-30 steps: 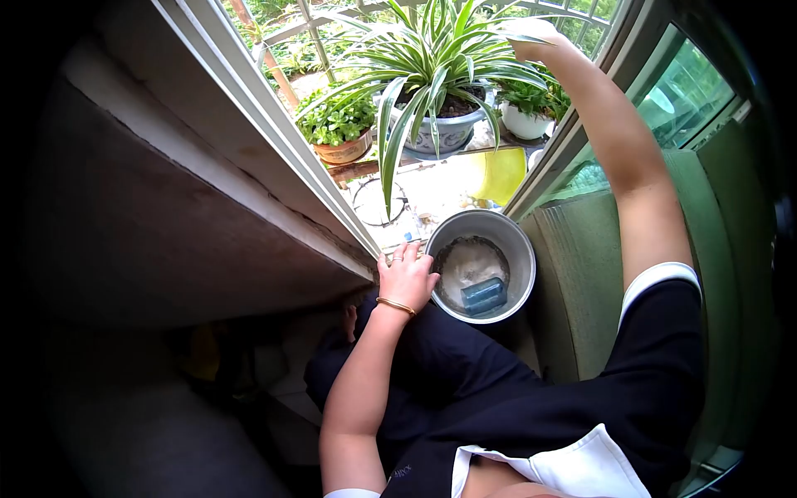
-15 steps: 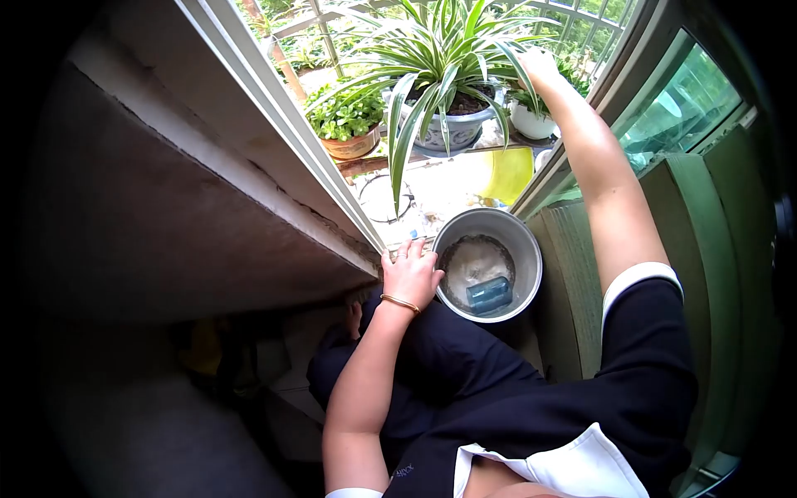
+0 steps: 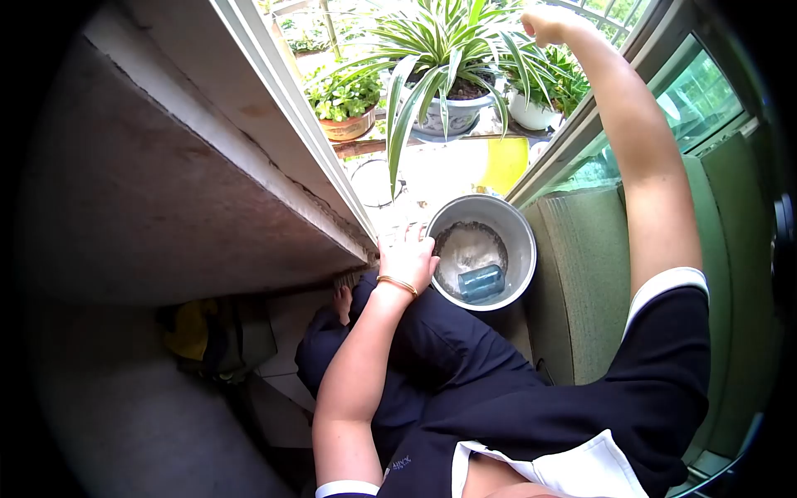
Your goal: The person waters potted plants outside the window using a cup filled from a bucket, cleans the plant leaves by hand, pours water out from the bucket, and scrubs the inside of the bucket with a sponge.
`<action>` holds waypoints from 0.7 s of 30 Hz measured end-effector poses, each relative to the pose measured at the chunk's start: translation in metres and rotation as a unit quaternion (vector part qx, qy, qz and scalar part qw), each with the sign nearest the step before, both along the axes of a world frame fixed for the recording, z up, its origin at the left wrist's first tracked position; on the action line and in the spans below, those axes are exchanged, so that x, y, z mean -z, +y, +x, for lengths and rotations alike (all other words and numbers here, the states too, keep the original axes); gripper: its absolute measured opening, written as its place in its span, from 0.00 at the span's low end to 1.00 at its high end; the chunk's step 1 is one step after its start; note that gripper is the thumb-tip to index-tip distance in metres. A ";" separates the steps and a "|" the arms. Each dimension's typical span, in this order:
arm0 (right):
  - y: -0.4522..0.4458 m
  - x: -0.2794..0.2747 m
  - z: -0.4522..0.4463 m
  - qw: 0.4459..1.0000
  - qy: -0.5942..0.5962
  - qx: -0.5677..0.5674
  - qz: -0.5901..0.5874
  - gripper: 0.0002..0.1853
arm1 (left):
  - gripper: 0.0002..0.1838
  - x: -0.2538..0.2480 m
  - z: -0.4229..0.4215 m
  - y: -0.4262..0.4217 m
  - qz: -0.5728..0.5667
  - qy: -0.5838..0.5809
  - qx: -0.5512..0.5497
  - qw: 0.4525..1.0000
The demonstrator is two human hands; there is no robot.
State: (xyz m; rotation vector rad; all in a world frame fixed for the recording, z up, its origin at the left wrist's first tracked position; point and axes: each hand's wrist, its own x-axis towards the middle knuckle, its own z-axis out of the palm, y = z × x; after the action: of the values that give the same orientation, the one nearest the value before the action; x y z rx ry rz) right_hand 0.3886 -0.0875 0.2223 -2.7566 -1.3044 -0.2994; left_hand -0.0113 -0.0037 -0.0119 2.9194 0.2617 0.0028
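Observation:
My left hand [image 3: 405, 259] rests on the window sill beside the metal pot, fingers apart and nothing in it. The grey pot [image 3: 525, 257] holds cloudy water with a blue translucent cup [image 3: 481, 284] lying on its side. My right hand [image 3: 544, 25] is stretched out through the window at the upper right, beside the striped leaves of the spider plant [image 3: 444, 50]. Its fingers are curled; whatever they hold, if anything, is too small to make out. The spider plant stands in a blue and white pot [image 3: 452, 116].
A leafy plant in a terracotta pot [image 3: 349, 126] stands at left, another in a white pot [image 3: 531, 112] at right. A yellow container [image 3: 505, 164] lies below them. The window frame [image 3: 290, 108], wall and green cushions [image 3: 581, 274] flank the opening.
My right hand has gone from among the leaves to a higher spot above them since half a second ago. The left hand stays beside the pot. The view has shifted slightly.

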 end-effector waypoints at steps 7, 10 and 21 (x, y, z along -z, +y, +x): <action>0.047 0.003 -0.002 0.989 0.008 -0.063 0.134 0.28 | 0.17 0.001 0.000 -0.003 0.007 -0.009 -0.002 1.000; 0.079 0.015 0.004 0.977 0.006 -0.090 0.192 0.30 | 0.16 -0.002 -0.002 -0.005 0.011 -0.012 0.009 1.000; 0.174 0.069 0.025 0.968 -0.051 -0.110 0.220 0.35 | 0.16 -0.011 -0.002 -0.010 -0.002 -0.034 0.047 0.998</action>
State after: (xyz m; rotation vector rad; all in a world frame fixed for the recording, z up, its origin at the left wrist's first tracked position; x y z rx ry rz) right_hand 0.4139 0.0869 0.1535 -2.2350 -1.3559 -0.6344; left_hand -0.0137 -0.0139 -0.0006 2.9169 0.1135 0.0879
